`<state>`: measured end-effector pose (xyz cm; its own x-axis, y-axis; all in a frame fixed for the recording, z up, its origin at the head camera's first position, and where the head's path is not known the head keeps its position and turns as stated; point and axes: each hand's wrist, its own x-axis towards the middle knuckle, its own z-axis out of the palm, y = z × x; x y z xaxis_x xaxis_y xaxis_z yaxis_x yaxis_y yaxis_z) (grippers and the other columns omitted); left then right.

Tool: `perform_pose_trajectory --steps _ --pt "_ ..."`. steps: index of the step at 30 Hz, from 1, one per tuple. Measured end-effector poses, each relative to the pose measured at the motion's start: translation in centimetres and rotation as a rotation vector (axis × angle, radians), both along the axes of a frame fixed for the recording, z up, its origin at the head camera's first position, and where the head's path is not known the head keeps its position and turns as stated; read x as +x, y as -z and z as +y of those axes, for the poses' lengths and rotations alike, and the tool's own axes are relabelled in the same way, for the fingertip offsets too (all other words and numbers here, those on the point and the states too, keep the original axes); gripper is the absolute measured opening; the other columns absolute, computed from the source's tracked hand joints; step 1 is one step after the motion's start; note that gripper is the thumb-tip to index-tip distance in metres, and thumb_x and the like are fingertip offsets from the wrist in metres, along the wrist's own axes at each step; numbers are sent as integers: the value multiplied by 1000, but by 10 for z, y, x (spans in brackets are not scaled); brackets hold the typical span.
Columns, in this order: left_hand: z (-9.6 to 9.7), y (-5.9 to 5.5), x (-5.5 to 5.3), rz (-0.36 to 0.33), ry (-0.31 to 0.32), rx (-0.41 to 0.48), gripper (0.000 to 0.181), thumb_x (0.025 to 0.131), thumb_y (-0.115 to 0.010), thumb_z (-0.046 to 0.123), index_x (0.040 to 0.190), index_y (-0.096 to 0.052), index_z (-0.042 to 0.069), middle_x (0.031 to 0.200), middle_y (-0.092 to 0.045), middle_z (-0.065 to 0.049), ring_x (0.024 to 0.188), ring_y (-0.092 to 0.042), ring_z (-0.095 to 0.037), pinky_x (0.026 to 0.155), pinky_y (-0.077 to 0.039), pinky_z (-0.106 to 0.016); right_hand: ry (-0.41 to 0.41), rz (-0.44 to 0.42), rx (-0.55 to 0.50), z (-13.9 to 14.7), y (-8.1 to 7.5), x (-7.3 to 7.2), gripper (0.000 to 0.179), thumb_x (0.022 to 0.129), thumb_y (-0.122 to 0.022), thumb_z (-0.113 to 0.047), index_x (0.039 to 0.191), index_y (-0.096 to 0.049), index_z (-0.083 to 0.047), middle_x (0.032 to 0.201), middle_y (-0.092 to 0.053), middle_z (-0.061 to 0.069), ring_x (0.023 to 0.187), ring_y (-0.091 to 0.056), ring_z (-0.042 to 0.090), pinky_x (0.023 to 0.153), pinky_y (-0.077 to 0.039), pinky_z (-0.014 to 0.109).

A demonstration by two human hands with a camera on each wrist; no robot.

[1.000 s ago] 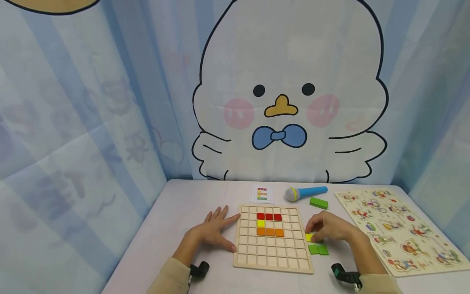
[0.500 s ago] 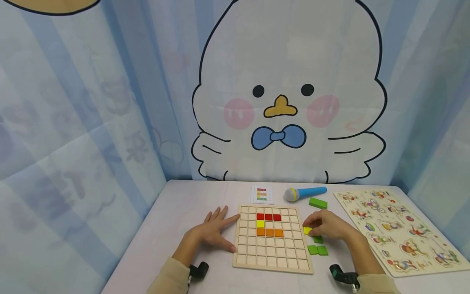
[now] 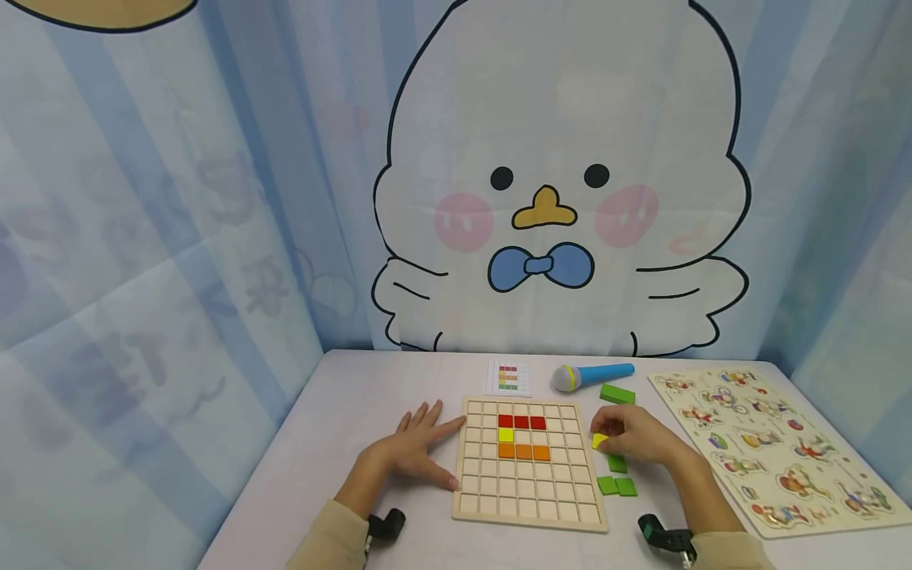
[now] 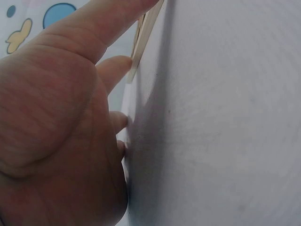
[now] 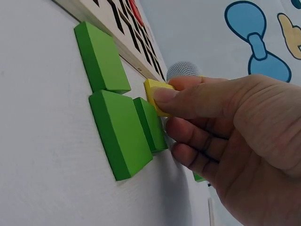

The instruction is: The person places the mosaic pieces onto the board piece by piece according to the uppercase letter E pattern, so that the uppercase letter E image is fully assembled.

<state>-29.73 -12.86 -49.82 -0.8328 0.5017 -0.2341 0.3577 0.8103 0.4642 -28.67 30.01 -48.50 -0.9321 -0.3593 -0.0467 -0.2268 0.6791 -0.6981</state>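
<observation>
My right hand (image 3: 636,434) pinches a yellow square tile (image 5: 155,94) between thumb and fingers, just off the right edge of the wooden grid board (image 3: 527,507). In the grid sit a row of red tiles (image 3: 522,421), one yellow tile (image 3: 506,435) at the left below them, and a row of orange tiles (image 3: 523,452). My left hand (image 3: 420,447) is spread flat, its thumb and index finger touching the board's left edge. Several green tiles (image 5: 121,132) lie on the table beside the right hand, one of them partly behind its fingers.
A small pattern card (image 3: 508,378) lies behind the board, and a blue toy microphone (image 3: 594,375) beside it. Another green piece (image 3: 617,393) rests behind the right hand. A picture puzzle board (image 3: 780,451) covers the table's right side.
The right hand has lifted the yellow tile from among the loose pieces and shifted slightly away from me, uncovering a green tile. The left hand stays in place.
</observation>
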Motion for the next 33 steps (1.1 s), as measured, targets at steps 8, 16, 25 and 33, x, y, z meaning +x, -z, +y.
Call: perform_pose_trajectory --steps 8,16,25,33 --pt "0 -1 1 -3 -2 6 109 73 -84 69 163 -31 39 177 -2 -13 163 5 -38 130 3 -62 56 46 -25 -1 1 -2 13 88 -75 -3 98 -70 -9 86 -60 2 78 -53 16 64 -44 25" --pt "-1 -1 1 -3 0 2 109 73 -84 68 163 -31 39 177 -3 -13 163 5 -38 129 3 -62 53 118 -240 -4 -2 -3 21 99 -67 -5 117 -69 4 100 -70 13 79 -63 13 69 -56 26" --pt "0 -3 1 -9 2 1 109 73 -84 68 164 -31 39 176 -3 -14 163 5 -39 129 2 -62 102 93 -273 -15 -9 -1 27 100 -67 -5 125 -66 4 112 -71 16 87 -70 16 79 -59 22" --pt "-1 -2 1 -5 8 11 108 74 -84 67 164 -31 38 176 -3 -15 163 4 -39 129 1 -63 72 143 -290 -31 -15 3 31 94 -75 -6 124 -69 2 112 -70 16 86 -67 15 77 -58 20"
